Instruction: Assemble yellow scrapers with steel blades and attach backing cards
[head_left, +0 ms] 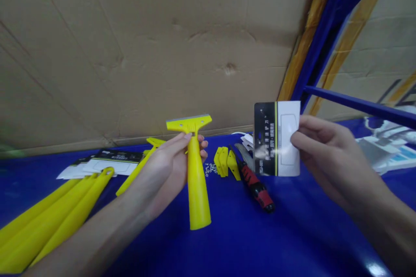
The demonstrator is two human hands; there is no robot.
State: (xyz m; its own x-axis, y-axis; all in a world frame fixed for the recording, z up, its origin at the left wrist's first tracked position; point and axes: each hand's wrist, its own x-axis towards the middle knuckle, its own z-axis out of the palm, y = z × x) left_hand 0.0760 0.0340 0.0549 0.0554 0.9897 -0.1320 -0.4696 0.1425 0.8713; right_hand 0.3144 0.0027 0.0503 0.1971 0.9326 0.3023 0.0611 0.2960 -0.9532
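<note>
- A yellow plastic scraper (pixel 196 181) stands upright, blade end up, over the blue table (pixel 292 233)
- The left hand (pixel 165 169) grips its neck, fingers closed around it
- The right hand (pixel 328 151) pinches the edge of a black-and-white printed card (pixel 277 138), fingers half curled
- Between the hands lie small yellow plastic pieces (pixel 225 162) and a red-and-black tool (pixel 255 188)
- Further left lie long yellow handles (pixel 48 225)
- A cardboard sheet (pixel 162 52) rises behind

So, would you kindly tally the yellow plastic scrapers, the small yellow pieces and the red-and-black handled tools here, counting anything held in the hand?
Yellow plastic scrapers: 5
Small yellow pieces: 3
Red-and-black handled tools: 1
Total: 9
</note>
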